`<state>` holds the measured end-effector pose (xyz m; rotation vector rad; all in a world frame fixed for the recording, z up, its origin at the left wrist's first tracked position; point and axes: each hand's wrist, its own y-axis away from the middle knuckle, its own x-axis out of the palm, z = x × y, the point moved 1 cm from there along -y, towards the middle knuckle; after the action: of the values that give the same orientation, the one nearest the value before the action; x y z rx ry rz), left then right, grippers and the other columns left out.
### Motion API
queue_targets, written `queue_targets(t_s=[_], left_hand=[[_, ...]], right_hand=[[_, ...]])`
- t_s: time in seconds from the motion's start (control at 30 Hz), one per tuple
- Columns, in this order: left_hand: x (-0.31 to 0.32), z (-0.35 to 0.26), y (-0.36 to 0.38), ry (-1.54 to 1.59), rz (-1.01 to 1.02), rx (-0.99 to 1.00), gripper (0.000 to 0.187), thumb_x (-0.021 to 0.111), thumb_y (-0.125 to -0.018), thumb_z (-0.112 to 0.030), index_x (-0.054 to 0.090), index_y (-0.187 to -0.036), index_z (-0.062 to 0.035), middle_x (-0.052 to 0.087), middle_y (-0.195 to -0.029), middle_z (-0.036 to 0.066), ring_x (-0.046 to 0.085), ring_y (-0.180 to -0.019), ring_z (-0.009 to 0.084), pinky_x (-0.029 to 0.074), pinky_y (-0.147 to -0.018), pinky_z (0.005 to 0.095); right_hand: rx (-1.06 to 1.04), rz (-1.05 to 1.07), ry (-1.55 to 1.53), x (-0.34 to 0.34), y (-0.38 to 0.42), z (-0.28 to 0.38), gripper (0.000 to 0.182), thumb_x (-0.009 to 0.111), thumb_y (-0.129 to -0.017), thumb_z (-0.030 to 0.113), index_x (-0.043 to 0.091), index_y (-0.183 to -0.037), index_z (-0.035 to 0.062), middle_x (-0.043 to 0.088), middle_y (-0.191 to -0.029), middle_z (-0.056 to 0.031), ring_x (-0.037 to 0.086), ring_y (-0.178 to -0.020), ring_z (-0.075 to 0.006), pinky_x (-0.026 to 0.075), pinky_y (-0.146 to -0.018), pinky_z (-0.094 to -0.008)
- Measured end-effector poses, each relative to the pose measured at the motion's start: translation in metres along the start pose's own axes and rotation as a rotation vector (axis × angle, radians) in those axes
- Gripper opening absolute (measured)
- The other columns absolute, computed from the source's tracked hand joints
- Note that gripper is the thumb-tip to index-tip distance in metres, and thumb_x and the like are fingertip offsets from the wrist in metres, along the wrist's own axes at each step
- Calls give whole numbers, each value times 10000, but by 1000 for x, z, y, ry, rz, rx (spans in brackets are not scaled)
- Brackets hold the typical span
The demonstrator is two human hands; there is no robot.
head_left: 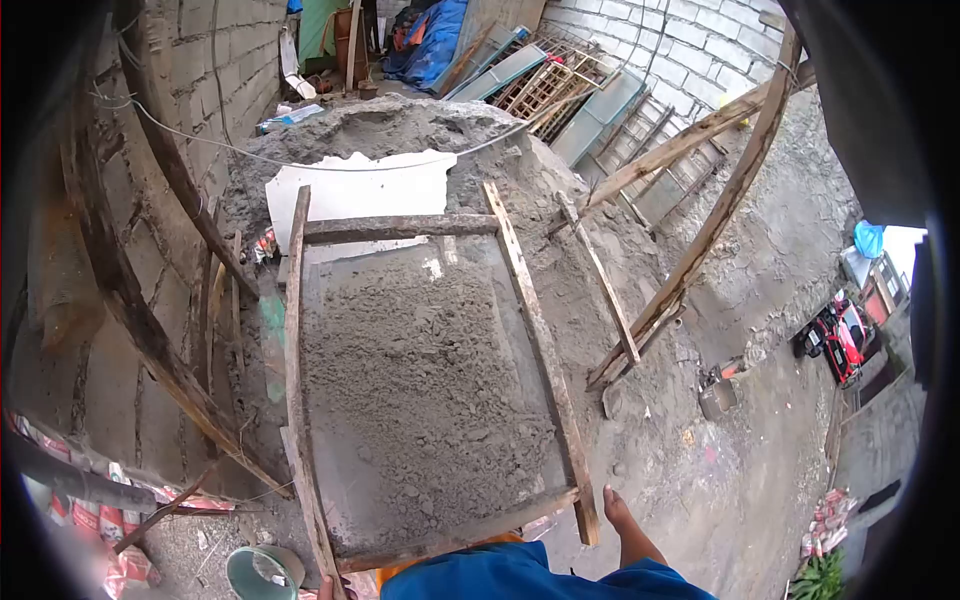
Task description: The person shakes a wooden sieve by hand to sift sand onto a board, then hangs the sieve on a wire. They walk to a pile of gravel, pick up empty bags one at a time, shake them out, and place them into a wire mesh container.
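Note:
Before me is a wooden frame [537, 330] with two long side bars and crosspieces. Damp grey sand or mortar mix [410, 370] is spread over its flat bed. At the bottom edge, my left hand [327, 589] shows only in part, its fingers closed round the near end of the left side bar. My right hand [618, 508] is just beside the near end of the right side bar, seemingly apart from it. Its visible fingers are stretched out, and I see nothing in it.
A large grey heap [470, 125] rises behind the frame, with a white sheet [360, 190] on it. Wooden poles [700, 240] stand right and left. A bucket [264, 572] is at lower left, near printed sacks [110, 525]. A red vehicle [845, 340] is far right.

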<state>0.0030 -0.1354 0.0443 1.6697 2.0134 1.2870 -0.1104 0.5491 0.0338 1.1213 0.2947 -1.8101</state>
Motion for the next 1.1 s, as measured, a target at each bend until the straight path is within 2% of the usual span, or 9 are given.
queue_targets(t_s=[0.07, 0.3, 0.4, 0.5, 0.53, 0.7, 0.97, 1.03, 1.1], left_hand=[[29, -18, 26, -66, -69, 17, 534, 445, -895, -600, 549, -1040, -97, 565, -691, 40, 555, -551, 158, 494, -483, 297], [54, 5, 35, 27, -122, -35, 510, 457, -871, -637, 548, -1012, -155, 546, -687, 8, 535, -538, 138, 469, -456, 272], [47, 35, 27, 167, -207, -47, 695, 386, -796, -762, 572, -876, -97, 581, -596, 108, 589, -467, 274, 521, -447, 402], [50, 58, 34, 162, -177, -22, 663, 390, -802, -754, 577, -879, -123, 576, -595, 101, 575, -466, 270, 505, -441, 410], [103, 31, 67, 152, -206, -57, 511, 459, -874, -627, 547, -1012, -143, 547, -687, 7, 526, -531, 139, 463, -455, 273], [133, 33, 85, 179, -261, -20, 545, 459, -876, -614, 573, -960, -88, 559, -690, 39, 529, -548, 172, 469, -484, 303], [107, 20, 57, -2, -426, -6, 548, 431, -865, -668, 567, -835, -137, 516, -645, 7, 508, -549, 168, 454, -485, 306], [85, 37, 38, 130, -276, -73, 539, 434, -871, -653, 571, -847, -133, 518, -652, 14, 509, -552, 170, 453, -479, 312], [63, 21, 8, 225, -179, -37, 610, 430, -845, -687, 553, -947, -99, 580, -639, 80, 575, -512, 229, 507, -479, 347]], right_hand=[[164, 215, -280, 16, -15, -12, 853, 285, -903, 677, 492, -1273, -63, 542, -1230, -264, 504, -1178, -319, 381, -983, -382], [242, 438, -131, -29, -32, 32, 892, 317, -873, 710, 538, -1205, -87, 624, -1069, -213, 575, -1034, -265, 417, -936, -344], [224, 499, -381, -32, -57, -10, 879, 334, -868, 714, 570, -1167, -78, 645, -961, -173, 602, -919, -240, 456, -866, -350], [310, 604, -426, -41, -50, -36, 850, 341, -874, 702, 591, -1137, -67, 650, -925, -167, 619, -867, -233, 474, -823, -352], [255, 513, -310, -53, -47, -11, 819, 346, -885, 680, 597, -1124, -61, 648, -909, -165, 625, -837, -221, 486, -788, -349], [220, 502, -276, -46, -58, -48, 763, 366, -904, 628, 589, -1110, -72, 646, -942, -161, 613, -831, -218, 486, -782, -340], [266, 510, -188, -1, -63, -34, 788, 385, -877, 643, 559, -1223, -43, 619, -1121, -224, 562, -1084, -257, 412, -943, -349], [291, 474, -209, 7, -78, -52, 838, 369, -872, 658, 558, -1181, -97, 604, -1127, -274, 556, -1122, -298, 404, -951, -366], [234, 444, -141, -9, -70, 21, 873, 358, -871, 668, 547, -1159, -134, 586, -1125, -315, 543, -1146, -344, 399, -959, -375]])
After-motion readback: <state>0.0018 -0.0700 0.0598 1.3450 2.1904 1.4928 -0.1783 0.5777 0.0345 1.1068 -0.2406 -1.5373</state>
